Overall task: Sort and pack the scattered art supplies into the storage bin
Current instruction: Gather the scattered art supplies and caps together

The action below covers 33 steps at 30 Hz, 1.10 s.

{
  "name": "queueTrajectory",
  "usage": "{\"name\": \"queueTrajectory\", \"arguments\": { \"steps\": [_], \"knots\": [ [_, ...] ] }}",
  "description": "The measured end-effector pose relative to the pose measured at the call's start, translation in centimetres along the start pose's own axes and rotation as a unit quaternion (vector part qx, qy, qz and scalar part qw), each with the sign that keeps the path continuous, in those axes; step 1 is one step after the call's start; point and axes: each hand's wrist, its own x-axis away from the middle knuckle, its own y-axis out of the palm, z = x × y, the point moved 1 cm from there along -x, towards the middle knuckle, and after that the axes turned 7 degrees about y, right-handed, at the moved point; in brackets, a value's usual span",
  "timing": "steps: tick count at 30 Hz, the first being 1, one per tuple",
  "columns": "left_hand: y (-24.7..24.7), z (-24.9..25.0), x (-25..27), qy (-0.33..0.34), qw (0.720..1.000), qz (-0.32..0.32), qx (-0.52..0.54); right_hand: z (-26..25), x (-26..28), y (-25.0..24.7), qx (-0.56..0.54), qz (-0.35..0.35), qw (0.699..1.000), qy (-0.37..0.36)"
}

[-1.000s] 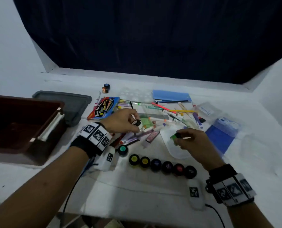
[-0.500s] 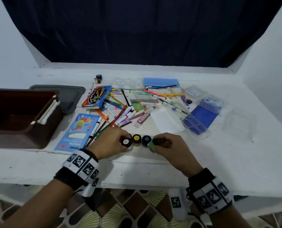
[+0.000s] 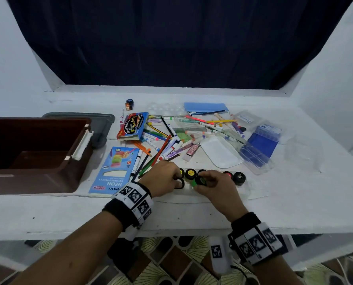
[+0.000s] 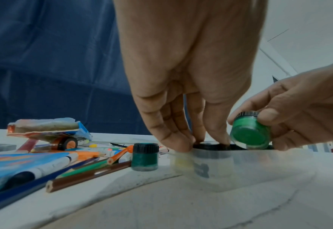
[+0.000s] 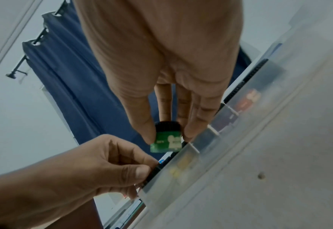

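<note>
Head view, white table [image 3: 294, 202], navy curtain [image 3: 171, 38]

Right hand [image 5: 161, 74]: seen from the wrist, fingers pointing away; thumb and fingers pinch a small green paint pot [image 5: 166, 137] with a black ribbed cap, label partly legible, held tilted just above a clear plastic tray [image 5: 210, 142].

Clear plastic tray: long, divided into compartments, running diagonally across the white desk [image 5: 269, 178]; blurred pots inside show yellow, dark and red contents.

Left hand [image 5: 79, 175]: lower left, thumb and curled fingers gripping a black-capped pot [image 5: 152, 173] at the tray's near end.

Background: dark blue curtain [image 5: 69, 77] on a black rod, white wall [image 5: 8, 116].
</note>
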Motion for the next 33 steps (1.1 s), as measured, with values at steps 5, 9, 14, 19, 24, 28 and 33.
{"name": "queueTrajectory", "arguments": {
  "steps": [5,9,14,19,24,28,33],
  "knots": [
    [-0.8,-0.2,-0.2,0.006,1.000,-0.016,0.022,-1.5,0.0,0.7,0.085,0.003,0.995,-0.051],
    [-0.9,-0.3,-0.3,0.009,0.999,-0.026,0.027,-2.7,0.0,1.5,0.155,-0.010,0.986,-0.066],
    [-1.0,-0.4,-0.5,0.018,0.999,-0.022,0.029,-2.9,-0.1,2.0,0.201,0.002,0.976,-0.085],
    [-1.2,-0.3,-0.5,0.025,0.999,-0.029,0.028,-2.0,-0.7,2.6,0.261,0.013,0.962,-0.081],
    [-1.0,-0.7,-0.7,0.028,0.998,-0.035,0.041,-2.2,-0.1,2.9,0.276,-0.014,0.958,-0.080],
    [-0.7,-1.0,-1.0,0.030,0.998,-0.035,0.044,-2.4,0.4,2.3,0.229,0.019,0.971,-0.066],
    [-0.8,-1.1,-0.9,0.040,0.997,-0.034,0.051,-2.3,0.1,2.1,0.222,0.015,0.974,-0.049]
  ]
}}
